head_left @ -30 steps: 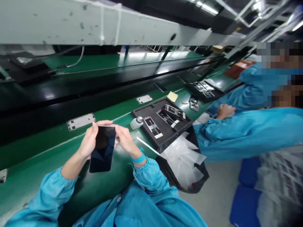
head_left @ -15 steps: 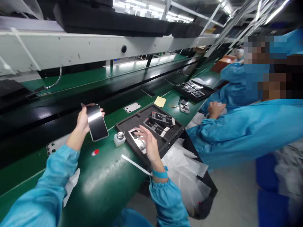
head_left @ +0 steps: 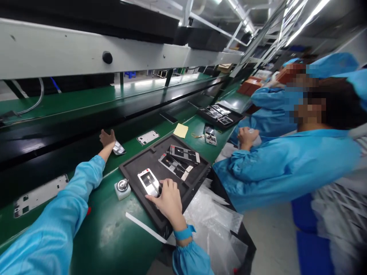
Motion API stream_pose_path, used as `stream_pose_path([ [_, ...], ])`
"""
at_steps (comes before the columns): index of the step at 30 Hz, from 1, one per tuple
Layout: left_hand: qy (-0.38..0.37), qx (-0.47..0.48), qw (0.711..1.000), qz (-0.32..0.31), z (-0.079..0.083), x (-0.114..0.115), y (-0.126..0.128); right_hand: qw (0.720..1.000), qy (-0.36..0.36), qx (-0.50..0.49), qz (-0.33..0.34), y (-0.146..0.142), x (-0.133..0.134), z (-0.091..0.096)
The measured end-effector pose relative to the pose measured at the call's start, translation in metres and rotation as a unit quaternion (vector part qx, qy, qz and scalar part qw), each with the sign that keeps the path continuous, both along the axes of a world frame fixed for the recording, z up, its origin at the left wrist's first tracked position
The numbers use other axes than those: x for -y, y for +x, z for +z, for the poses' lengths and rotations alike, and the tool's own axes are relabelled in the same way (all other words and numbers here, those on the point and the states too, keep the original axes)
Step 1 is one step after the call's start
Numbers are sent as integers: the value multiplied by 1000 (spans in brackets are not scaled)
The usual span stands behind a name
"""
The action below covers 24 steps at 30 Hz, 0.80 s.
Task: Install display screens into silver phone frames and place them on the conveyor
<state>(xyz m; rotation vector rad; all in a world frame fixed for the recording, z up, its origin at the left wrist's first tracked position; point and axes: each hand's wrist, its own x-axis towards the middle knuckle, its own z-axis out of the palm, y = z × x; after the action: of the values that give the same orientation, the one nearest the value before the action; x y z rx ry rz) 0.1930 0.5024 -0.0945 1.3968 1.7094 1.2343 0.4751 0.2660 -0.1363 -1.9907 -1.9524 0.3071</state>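
My left hand (head_left: 107, 138) is stretched out over the dark conveyor with its fingers apart, holding nothing. Beside its wrist, partly hidden, a phone (head_left: 119, 148) lies at the conveyor's edge. My right hand (head_left: 169, 198) grips the near end of a white-edged phone screen panel (head_left: 148, 182) in the black foam tray (head_left: 134, 160), thumb on one side and fingers on the other. Two more phone panels (head_left: 183, 154) overlap in the same tray, to the right of the held one.
A small dispenser bottle (head_left: 122, 189) stands left of the tray, with a white strip (head_left: 146, 228) nearer me. Phone frames (head_left: 148, 137) lie along the conveyor. Plastic sleeves (head_left: 212, 225) spread at the tray's right. A co-worker in a blue smock (head_left: 272, 164) sits at the right.
My left hand has let go of the phone, which now lies beside its wrist. My right hand has come down and closed on the panel in the tray. The view has turned right.
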Motion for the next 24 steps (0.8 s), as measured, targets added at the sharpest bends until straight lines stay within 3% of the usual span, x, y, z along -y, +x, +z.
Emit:
stream_pose_path([
  [3,-34,-105,993,30,-10,-19,32,1000,-3,-16,-1,4,0,-2],
  [8,-87,-215,964,-130,-27,-45,92,998,-33,-55,-15,13,-9,-4],
  [12,-68,-239,948,-199,-33,-52,112,995,-97,-37,-14,19,-26,6],
  [16,-18,-179,963,-199,-20,-49,95,991,-125,-41,-7,27,-44,12],
  [19,38,-87,984,-150,2,-35,62,980,-108,-163,-29,37,-54,11],
  [22,98,37,993,-54,26,-1,15,957,-72,-282,-13,47,-55,13],
  [24,130,133,983,8,43,35,-18,945,-61,-320,8,51,-52,20],
])
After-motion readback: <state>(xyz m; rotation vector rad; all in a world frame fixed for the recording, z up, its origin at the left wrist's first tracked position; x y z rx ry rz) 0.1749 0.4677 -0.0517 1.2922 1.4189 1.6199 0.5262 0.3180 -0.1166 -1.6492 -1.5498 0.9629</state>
